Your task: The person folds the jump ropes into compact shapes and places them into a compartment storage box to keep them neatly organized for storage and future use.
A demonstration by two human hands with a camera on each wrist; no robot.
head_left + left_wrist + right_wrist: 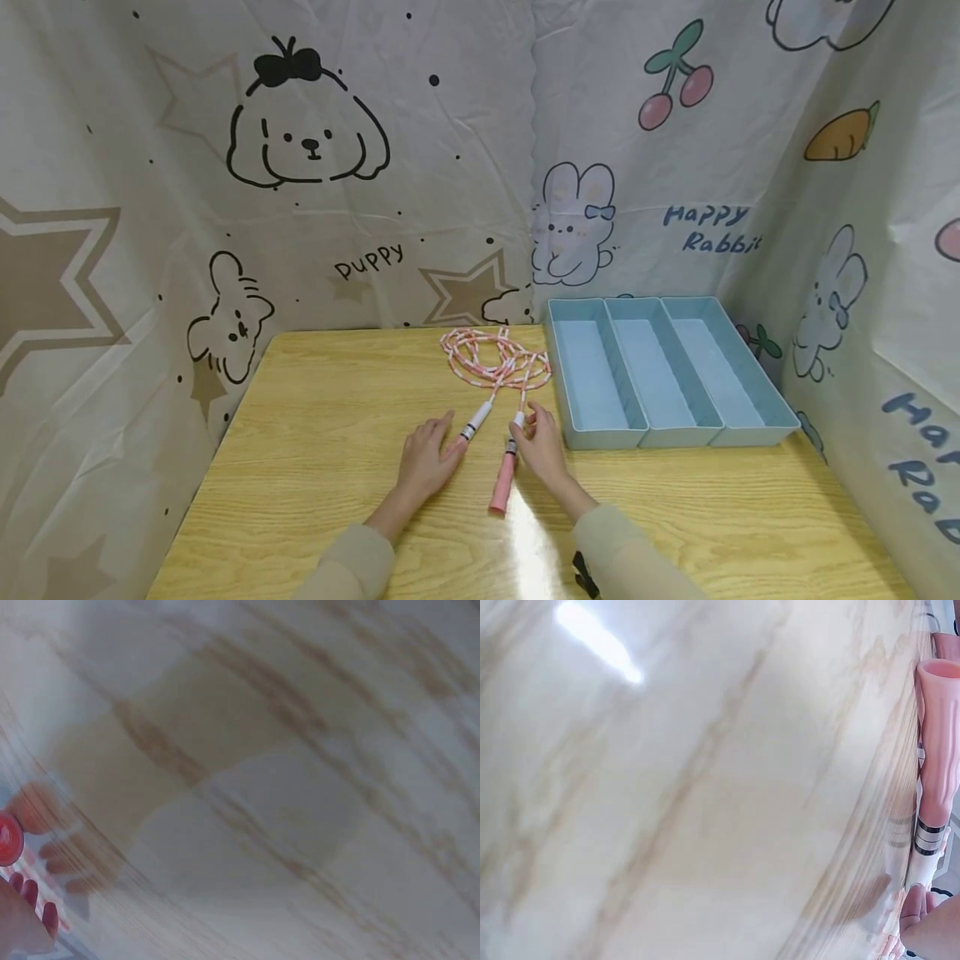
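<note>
A pink-and-white beaded jump rope [480, 367] lies loosely coiled on the wooden table, its two handles pointing toward me. My left hand [427, 457] holds the left handle [477, 419], covering most of its pink part. In the left wrist view a round red handle end [9, 838] shows beside the fingers [30, 894]. My right hand [542, 442] pinches the white part of the right handle [502, 483] between thumb and fingers. Its pink grip stays uncovered, and the right wrist view shows that pink grip [939, 742] with a hollow end.
A light blue tray [645, 437] with three long compartments stands right of the rope, by the back curtain. Printed curtains [450, 125] enclose the table [315, 417] at the back and sides.
</note>
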